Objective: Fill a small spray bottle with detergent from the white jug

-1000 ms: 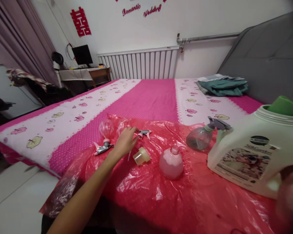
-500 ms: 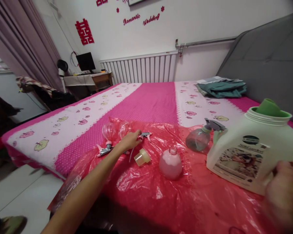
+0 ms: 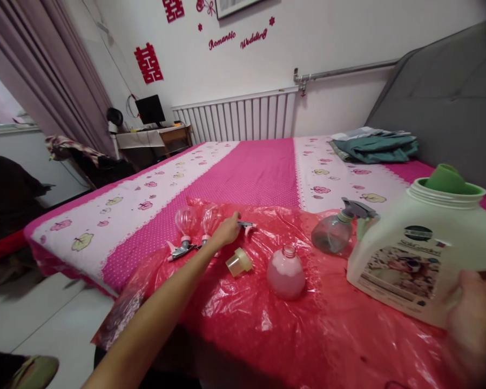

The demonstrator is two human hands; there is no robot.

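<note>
The left hand is closed on a grey-and-pink spray head, its fingers wrapped around the body so that only the nozzle end and the pink trigger stick out to the right of the hand. The right hand, at the right edge, is curled on the handle of a large pale jug; it is blurred there, so how far the fingers wrap round is hard to judge. The jug stands on a red plastic sheet spread over the bed, with a green cup set in its mouth. Between the two hands, a round pink bottle stands with its neck uncapped, and a yellowish cap lies on its side just below the left hand. A grey spray bottle rests tilted beside the jug. Left of the left hand lie two clear round bottles, one farther left and one close to the wrist, both fitted with sprayers, the nearer one's partly hidden by the forearm.
</note>
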